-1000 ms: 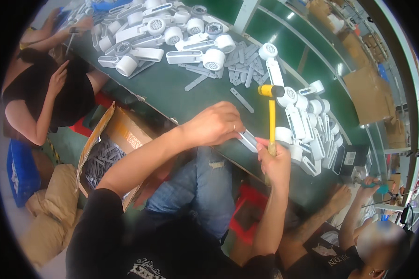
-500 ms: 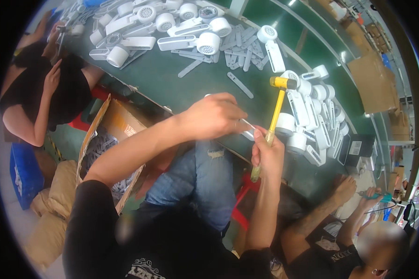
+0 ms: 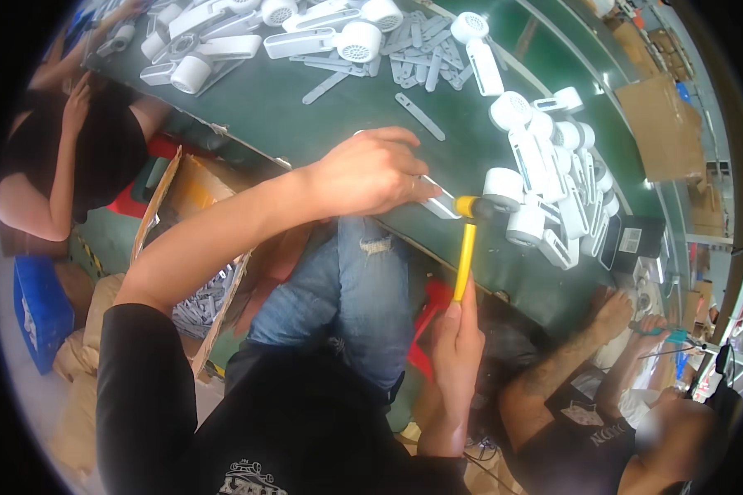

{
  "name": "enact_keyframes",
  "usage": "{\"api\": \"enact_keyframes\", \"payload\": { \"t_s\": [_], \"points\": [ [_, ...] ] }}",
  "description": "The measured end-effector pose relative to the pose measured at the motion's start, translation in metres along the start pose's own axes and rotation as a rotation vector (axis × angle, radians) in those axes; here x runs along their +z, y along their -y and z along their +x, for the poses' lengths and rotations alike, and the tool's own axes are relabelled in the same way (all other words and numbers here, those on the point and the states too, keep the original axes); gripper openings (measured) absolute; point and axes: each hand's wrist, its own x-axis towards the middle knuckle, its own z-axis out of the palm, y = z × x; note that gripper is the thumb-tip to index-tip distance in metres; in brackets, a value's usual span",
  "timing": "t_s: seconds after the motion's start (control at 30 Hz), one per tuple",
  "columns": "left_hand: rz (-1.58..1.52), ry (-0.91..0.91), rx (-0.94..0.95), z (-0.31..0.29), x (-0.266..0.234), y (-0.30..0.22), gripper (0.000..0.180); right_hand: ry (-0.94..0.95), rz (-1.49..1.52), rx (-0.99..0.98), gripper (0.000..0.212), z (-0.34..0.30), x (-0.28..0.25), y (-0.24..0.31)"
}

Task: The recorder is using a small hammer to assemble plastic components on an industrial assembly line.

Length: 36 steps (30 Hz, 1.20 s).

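Dark green worktable (image 3: 305,115) fills the upper part of the head view, strewn with white plastic housings (image 3: 545,165) at the right and flat grey strips (image 3: 421,66) toward the far edge. At the table's near edge the left hand (image 3: 371,173) is curled, fingers pinching a thin pale strip (image 3: 437,202) down against the green surface. Just beside it the right hand (image 3: 458,342), below the table edge, is wrapped in a fist around the yellow handle of a small mallet (image 3: 468,239), whose head sits on the strip's end. An open cardboard box (image 3: 186,190) of grey parts stands at the left, near a seated person (image 3: 74,157); another person (image 3: 603,412) sits at the lower right.
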Motion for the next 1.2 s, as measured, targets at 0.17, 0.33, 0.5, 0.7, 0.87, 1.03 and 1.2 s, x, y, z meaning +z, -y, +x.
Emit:
{"api": "enact_keyframes", "payload": {
  "t_s": [0.17,0.33,0.5,0.7,0.87,1.03,1.2],
  "points": [
    [-0.021,-0.012,0.008,-0.003,0.003,0.003,0.019,-0.015,-0.007,0.021,0.053,0.000,0.005,0.002],
    [-0.026,-0.018,0.015,-0.001,0.001,0.003,0.018,-0.050,-0.079,-0.086,0.052,-0.005,0.004,0.001],
    [-0.057,-0.011,0.027,0.002,0.001,0.005,0.018,-0.101,0.187,-0.162,0.053,-0.016,-0.002,0.000],
    [-0.071,-0.017,0.038,0.002,0.000,0.004,0.021,-0.107,-0.004,-0.144,0.053,-0.007,0.004,0.001],
    [0.011,0.328,0.227,0.036,-0.009,0.018,0.028,-0.020,0.280,-0.013,0.053,-0.004,-0.007,-0.001],
    [-0.030,0.262,0.130,0.029,-0.024,-0.002,0.028,-0.104,0.422,-0.053,0.056,-0.011,-0.003,-0.010],
    [-0.045,0.002,-0.219,-0.034,-0.013,-0.014,0.035,-0.002,0.364,-0.121,0.056,-0.004,0.006,-0.003]
  ]
}}
